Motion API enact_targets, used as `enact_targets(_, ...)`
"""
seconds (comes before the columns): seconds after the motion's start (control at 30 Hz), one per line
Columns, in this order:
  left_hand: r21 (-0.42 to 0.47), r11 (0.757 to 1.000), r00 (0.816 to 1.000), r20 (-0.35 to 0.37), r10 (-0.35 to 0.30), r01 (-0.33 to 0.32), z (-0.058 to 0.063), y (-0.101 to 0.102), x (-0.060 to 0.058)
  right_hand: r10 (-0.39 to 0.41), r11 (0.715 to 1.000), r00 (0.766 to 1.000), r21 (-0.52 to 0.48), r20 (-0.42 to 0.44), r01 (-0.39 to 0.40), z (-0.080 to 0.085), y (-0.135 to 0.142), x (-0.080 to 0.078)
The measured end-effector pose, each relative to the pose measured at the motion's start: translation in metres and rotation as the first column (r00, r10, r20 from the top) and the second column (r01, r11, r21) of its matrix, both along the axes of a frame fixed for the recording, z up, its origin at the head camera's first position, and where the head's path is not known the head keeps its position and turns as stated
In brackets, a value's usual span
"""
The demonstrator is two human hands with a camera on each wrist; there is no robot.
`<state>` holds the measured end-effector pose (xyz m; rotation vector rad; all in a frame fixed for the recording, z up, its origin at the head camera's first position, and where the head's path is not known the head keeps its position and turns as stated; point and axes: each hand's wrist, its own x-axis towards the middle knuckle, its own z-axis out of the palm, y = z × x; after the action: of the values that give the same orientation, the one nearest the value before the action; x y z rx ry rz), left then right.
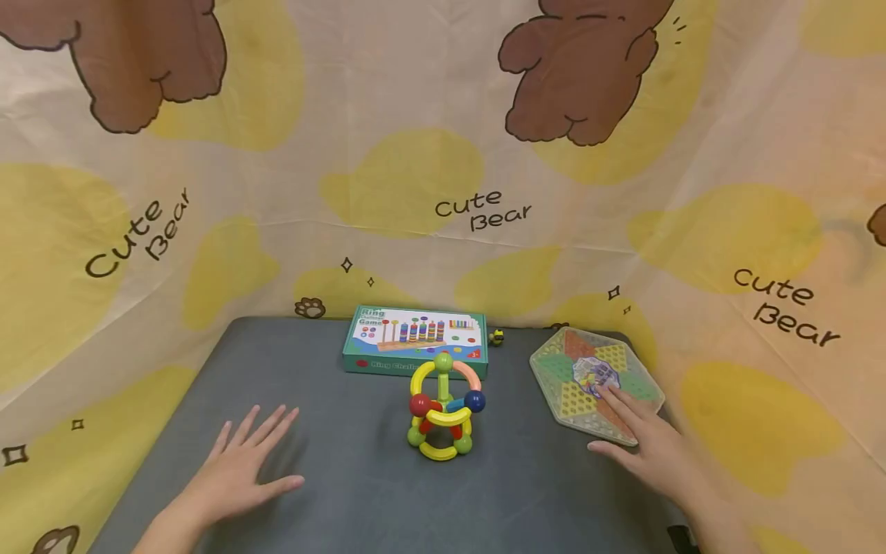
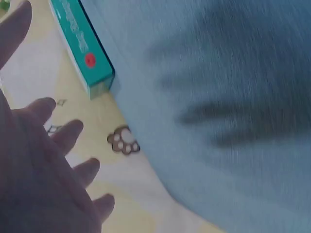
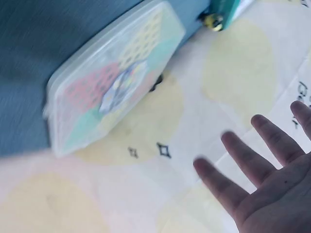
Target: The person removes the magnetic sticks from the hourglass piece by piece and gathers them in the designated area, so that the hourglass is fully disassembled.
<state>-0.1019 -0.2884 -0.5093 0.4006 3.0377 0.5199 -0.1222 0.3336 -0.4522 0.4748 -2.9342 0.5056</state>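
My left hand (image 1: pixel 238 469) hovers over the left part of the table with fingers spread and holds nothing; its shadow falls on the tabletop in the left wrist view. On the right, my right hand (image 1: pixel 654 446) has its fingers extended and overlaps the near edge of a hexagonal Chinese checkers box (image 1: pixel 567 369) in the head view. That box has a clear cover over coloured triangles and a round label. In the right wrist view the fingers appear apart from the checkers box (image 3: pixel 87 92). Between the hands stands a ball-and-rod building toy (image 1: pixel 450 418) in yellow, green, red and blue.
A green Ring Challenge Game box (image 1: pixel 415 338) lies at the back of the dark grey table (image 1: pixel 332 477). Beside its right end sits a small yellow-and-black toy (image 1: pixel 497 337). A bear-print cloth (image 1: pixel 388 177) hangs behind and along both sides.
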Motion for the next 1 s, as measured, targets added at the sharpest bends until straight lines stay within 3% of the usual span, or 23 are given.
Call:
enact_targets(0.13,0.093,0.995,0.999,-0.002,-0.033,0.033,-0.003,0.016,-0.002,0.025,0.989,0.999,-0.146,0.027,-0.021,-0.002,-0.018,0.002)
enact_targets(0.23,0.134,0.990,0.998,-0.036,-0.042,0.047,-0.008,0.032,-0.009,0.032,0.975,0.999,-0.220,-0.011,-0.034,-0.007,-0.030,0.001)
enact_targets(0.37,0.212,0.976,0.998,-0.039,-0.045,0.052,-0.023,0.061,-0.020,0.023,0.955,0.998,-0.295,-0.054,-0.038,-0.019,-0.048,-0.002)
enact_targets(0.43,0.263,0.964,0.999,0.000,-0.047,0.045,-0.030,0.079,-0.024,0.023,0.940,0.999,-0.339,-0.042,-0.036,-0.025,-0.059,-0.005)
enact_targets(0.63,0.362,0.932,0.993,0.112,-0.034,-0.009,-0.045,0.126,-0.034,0.074,0.875,0.994,-0.484,0.075,-0.029,-0.037,-0.096,-0.013)
enact_targets(0.8,0.426,0.902,0.986,0.164,-0.010,-0.062,-0.052,0.154,-0.043,0.074,0.830,0.978,-0.556,0.193,0.046,-0.044,-0.121,-0.016)
enact_targets(1.0,0.478,0.877,0.985,0.166,-0.043,-0.042,-0.062,0.179,-0.051,0.086,0.778,0.963,-0.621,0.257,0.096,-0.047,-0.142,-0.018)
